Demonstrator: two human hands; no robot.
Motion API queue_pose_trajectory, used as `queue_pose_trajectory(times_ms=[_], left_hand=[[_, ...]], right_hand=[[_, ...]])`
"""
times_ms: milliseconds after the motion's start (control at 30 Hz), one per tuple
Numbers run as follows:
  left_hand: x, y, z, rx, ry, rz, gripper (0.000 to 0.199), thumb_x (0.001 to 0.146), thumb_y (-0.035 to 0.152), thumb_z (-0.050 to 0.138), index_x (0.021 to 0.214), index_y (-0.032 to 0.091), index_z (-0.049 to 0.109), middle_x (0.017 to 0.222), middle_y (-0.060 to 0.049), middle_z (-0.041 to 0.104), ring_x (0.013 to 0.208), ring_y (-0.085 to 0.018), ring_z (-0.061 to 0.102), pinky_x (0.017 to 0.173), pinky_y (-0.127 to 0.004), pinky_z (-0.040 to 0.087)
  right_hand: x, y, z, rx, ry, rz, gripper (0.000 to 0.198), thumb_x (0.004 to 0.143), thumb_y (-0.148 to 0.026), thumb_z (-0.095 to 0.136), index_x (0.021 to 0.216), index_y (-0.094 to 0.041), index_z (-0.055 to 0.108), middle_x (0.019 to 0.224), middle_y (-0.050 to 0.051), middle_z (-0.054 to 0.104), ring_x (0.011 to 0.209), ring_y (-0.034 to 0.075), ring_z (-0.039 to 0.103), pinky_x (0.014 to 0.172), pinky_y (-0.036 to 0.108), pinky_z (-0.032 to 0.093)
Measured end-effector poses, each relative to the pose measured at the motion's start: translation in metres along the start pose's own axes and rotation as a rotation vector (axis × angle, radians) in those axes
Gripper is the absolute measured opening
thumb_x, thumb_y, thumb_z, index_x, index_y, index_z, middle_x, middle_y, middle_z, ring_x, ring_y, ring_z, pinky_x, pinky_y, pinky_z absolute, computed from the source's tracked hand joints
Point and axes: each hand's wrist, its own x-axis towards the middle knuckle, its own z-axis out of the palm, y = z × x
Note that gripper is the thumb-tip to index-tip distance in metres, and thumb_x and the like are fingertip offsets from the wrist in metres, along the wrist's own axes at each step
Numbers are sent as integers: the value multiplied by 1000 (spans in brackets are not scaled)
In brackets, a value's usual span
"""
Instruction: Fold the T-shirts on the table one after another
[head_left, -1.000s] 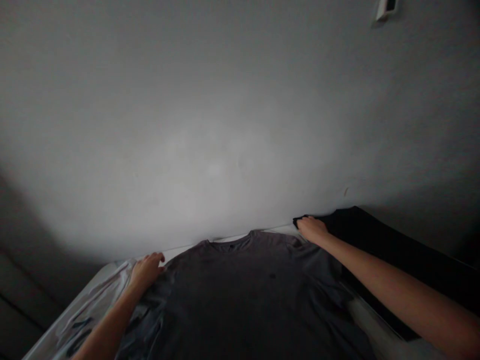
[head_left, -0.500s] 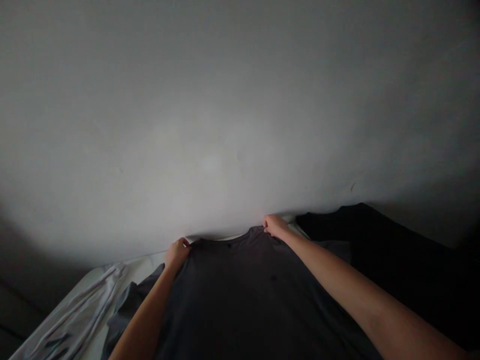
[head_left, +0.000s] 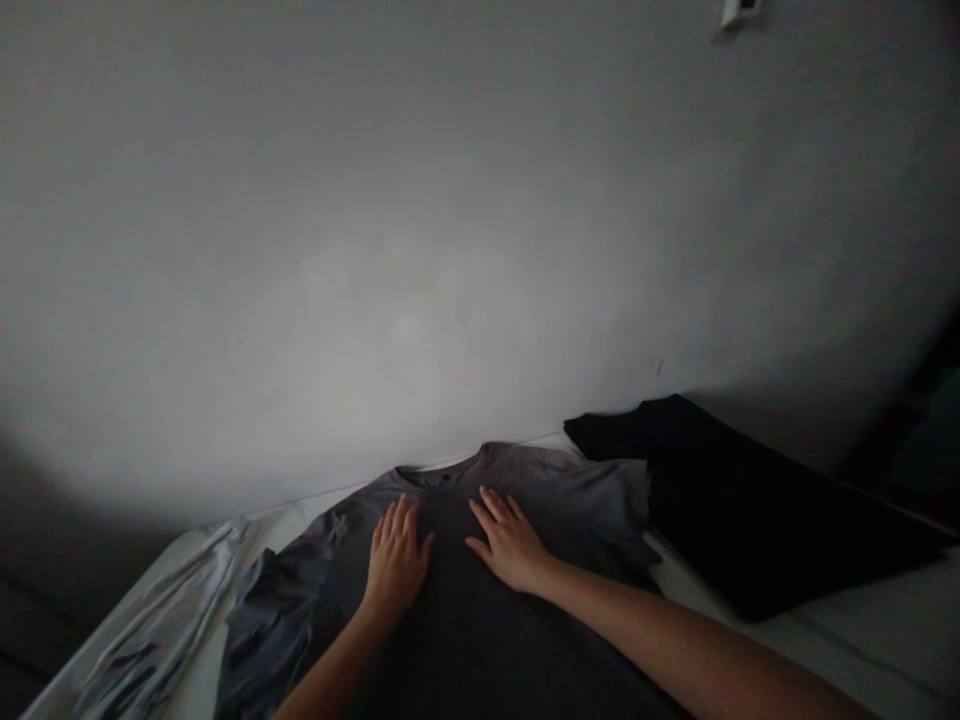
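A dark grey T-shirt [head_left: 457,640] lies spread out before me, its neckline at the far side by the wall. My left hand [head_left: 397,560] rests palm down on the upper chest, fingers stretched out, just below the collar. Level with it, my right hand [head_left: 506,540] lies flat on the cloth to the right, its fingers spread. Neither hand grips anything. The left sleeve area is wrinkled, while the right sleeve lies out flatter. The shirt's lower part runs out of view.
A folded black garment [head_left: 742,500] lies to the right on the white surface [head_left: 877,620]. To the left is a pale garment [head_left: 165,620] with dark marks. A grey wall [head_left: 450,250] rises behind, with a small white fixture [head_left: 741,12] high on the right.
Both hands have let go of the shirt's shoulders by the collar. They have moved down and inward and now lie flat on the chest. The view has shifted slightly.
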Motion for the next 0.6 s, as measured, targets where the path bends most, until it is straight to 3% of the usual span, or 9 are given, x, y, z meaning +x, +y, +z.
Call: queue_pose_trajectory(times_ms=[67,133,233,300,367,433,533,600], left_hand=[[-31,-10,4,-48,-69,102,55,94,42,35,143,19,41,154,-10,37,142,-27,33,115,-47,31],[-60,-32,-4,-55,-147,124,56,96,42,30,148,24,32,157,-5,31,144,-25,28,117,-48,28],[-94,-70,-31,4,-231,91,55,96,39,27,149,26,29,158,-3,26,146,-23,24,118,-47,25],[-108,-79,-50,91,-244,20,53,95,36,29,147,26,36,156,-4,30,144,-27,28,116,-51,25],[-115,-65,-62,207,-213,-99,52,93,36,33,142,22,46,152,-10,39,141,-34,34,114,-58,23],[-119,-30,-66,261,-180,-182,54,92,37,35,139,15,50,148,-17,43,138,-39,36,113,-61,22],[-129,32,-65,128,-202,-90,54,93,34,32,144,18,42,152,-13,36,142,-33,32,113,-54,30],[-141,53,-65,53,-202,-17,53,94,31,30,147,26,36,155,-6,31,143,-28,29,113,-53,30]], right_hand=[[-23,10,-3,4,-30,-2,64,96,-56,33,148,-20,37,157,11,25,145,28,22,118,47,17],[-41,32,-16,-39,-28,85,62,97,-54,32,149,-19,36,157,11,25,145,28,21,118,47,16],[-57,64,-41,-138,-11,231,60,98,-50,32,148,-17,37,156,13,26,145,29,21,117,49,15],[-63,64,-50,-206,11,328,61,97,-48,35,146,-12,40,155,17,27,145,34,20,117,53,12],[-69,38,-48,-222,42,371,64,96,-47,39,145,-6,41,155,21,25,144,38,16,116,56,9],[-76,-8,-35,-135,40,298,65,96,-47,39,146,-5,38,155,21,23,145,38,15,116,56,11],[-95,-77,-12,68,-46,89,61,98,-46,31,148,-13,35,157,16,22,145,31,19,116,53,15],[-113,-97,-6,117,-62,8,57,98,-45,29,149,-19,35,158,11,23,146,27,19,117,51,15]])
